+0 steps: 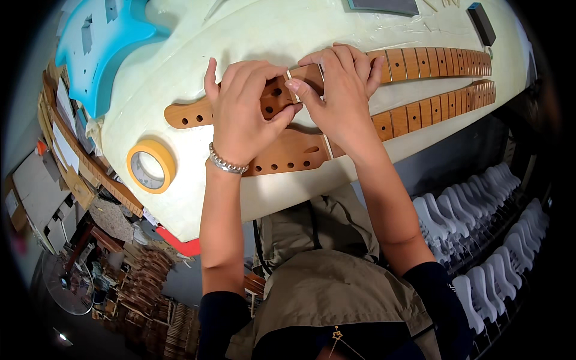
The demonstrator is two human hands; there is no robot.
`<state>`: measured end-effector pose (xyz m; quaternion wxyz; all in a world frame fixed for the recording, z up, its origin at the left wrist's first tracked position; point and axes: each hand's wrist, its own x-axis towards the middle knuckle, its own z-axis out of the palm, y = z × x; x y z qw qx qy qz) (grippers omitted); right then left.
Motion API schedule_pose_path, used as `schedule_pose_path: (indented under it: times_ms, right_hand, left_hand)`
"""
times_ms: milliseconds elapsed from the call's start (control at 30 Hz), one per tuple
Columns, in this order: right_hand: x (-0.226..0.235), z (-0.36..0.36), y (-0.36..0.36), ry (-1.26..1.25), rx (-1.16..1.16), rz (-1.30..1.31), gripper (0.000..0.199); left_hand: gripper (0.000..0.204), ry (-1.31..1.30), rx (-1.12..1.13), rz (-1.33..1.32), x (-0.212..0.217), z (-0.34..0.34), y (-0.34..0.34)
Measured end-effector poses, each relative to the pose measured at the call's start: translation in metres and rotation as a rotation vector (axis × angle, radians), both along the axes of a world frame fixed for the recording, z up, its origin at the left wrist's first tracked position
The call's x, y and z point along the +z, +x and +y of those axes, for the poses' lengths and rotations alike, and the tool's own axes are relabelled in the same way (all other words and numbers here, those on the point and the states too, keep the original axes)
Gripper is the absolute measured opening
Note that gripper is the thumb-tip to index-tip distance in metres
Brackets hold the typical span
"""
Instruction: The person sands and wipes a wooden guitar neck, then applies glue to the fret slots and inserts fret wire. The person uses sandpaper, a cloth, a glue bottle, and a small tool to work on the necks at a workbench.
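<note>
Two brown guitar necks lie side by side across the pale table, headstocks to the left and dotted fretboards to the right. On the far guitar neck (414, 64), my left hand (240, 102) is closed, thumb and forefinger spanning the headstock (186, 116) beside its nut. My right hand (345, 93) curls over the same neck just right of the nut, its thumb tip at the pale nut strip (293, 90). The near guitar neck (282, 153) rests below my hands, a row of holes along its headstock. My wrists and fingers cover parts of both necks.
A roll of yellow tape (163, 163) sits near the table's left edge. Behind it is a blue guitar body (108, 66). A dark block (482, 24) lies at the far right. Racks of grey neck-shaped pieces (462, 207) stand beyond the near edge; a fan (67, 282) is lower left.
</note>
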<state>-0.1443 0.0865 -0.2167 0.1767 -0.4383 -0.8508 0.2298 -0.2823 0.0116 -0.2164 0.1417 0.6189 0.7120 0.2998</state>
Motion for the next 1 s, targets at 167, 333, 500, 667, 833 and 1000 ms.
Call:
schedule_pose_path:
  times_ms: [167, 333, 500, 667, 833, 1000]
  right_hand:
    - [-0.001, 0.000, 0.000, -0.011, 0.002, 0.004, 0.033]
    - [0.001, 0.001, 0.001, -0.030, 0.012, -0.006, 0.033]
    - [0.003, 0.002, 0.002, -0.063, 0.008, -0.016, 0.032]
    - [0.006, 0.002, 0.002, -0.105, 0.005, -0.012, 0.031]
    - [0.015, 0.008, 0.025, -0.336, -0.049, 0.451, 0.022]
    - [0.025, 0.002, 0.076, -0.382, 0.042, 0.408, 0.011]
  left_hand:
    - [0.039, 0.019, -0.069, -0.011, -0.002, 0.006, -0.007]
    - [0.038, 0.029, -0.094, -0.015, -0.003, 0.008, -0.008]
    - [0.039, 0.035, -0.096, -0.002, -0.005, 0.007, -0.008]
    - [0.045, 0.009, -0.095, 0.021, -0.004, 0.004, -0.006]
    - [0.050, -0.011, -0.061, -0.050, 0.001, 0.000, -0.006]
    - [0.047, 0.207, -0.046, -0.046, 0.002, -0.032, 0.012]
